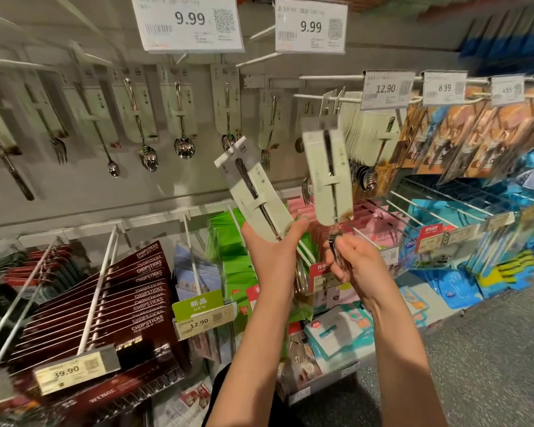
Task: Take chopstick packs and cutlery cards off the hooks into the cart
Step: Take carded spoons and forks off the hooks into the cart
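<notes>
The card point(327, 172) above the right hand point(352, 257) is motion-blurred, its print unreadable. That hand's fingers hide the utensil's head. Upper-right shelf goods point(506, 35) smear into colour. Left knife cards point(0, 131) are cut by the edge.

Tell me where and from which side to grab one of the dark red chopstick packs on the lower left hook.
Probably take the front chopstick pack by its lower edge, coming from the aisle side. The packs hang overlapped on a white hook that points outward and ends in a price tag, so only the front one can slide off, toward you.
</notes>
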Motion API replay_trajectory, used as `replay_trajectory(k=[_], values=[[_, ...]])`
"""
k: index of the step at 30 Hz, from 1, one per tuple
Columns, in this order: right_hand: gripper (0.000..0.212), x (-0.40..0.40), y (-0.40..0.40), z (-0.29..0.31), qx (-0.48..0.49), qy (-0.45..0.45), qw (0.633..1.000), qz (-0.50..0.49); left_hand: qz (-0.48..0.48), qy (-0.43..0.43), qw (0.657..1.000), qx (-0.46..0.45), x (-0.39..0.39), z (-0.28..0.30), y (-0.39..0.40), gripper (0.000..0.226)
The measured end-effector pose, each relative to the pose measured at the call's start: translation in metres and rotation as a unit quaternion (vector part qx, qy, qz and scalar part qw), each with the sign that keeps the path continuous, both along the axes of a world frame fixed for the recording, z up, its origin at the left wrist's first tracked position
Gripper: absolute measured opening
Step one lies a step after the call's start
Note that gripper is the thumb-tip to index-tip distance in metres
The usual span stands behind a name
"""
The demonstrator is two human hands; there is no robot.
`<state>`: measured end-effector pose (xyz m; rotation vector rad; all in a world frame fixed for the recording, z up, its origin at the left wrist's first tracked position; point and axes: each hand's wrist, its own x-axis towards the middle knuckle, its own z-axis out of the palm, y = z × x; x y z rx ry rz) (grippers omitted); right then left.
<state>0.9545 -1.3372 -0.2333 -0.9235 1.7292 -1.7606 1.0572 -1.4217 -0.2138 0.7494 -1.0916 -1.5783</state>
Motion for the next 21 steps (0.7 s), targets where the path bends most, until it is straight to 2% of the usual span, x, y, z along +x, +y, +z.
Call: replay_trajectory(k=[5,15,18,21], values=[[0.036,-0.004,0.002,0.005,-0.086,-0.035,0.994,-0.065,-0.001,0.004,1.000,0.012,0.001,-0.002,0.001,0.066],[0.046,0.000,-0.006,0.001,-0.108,-0.055,0.989,-0.081,0.002,0.013,1.000,0.014,0.002,-0.003,-0.004,0.068],[0.033,0.004,-0.012,-0.002,-0.126,-0.081,0.984,-0.093,0.004,0.029,0.999,0.013,0.002,-0.002,-0.004,0.066],[0.031,0.004,-0.015,-0.002,-0.124,-0.091,0.983,-0.099,0.011,0.019,1.000,0.007,0.003,-0.003,-0.004,0.063]])
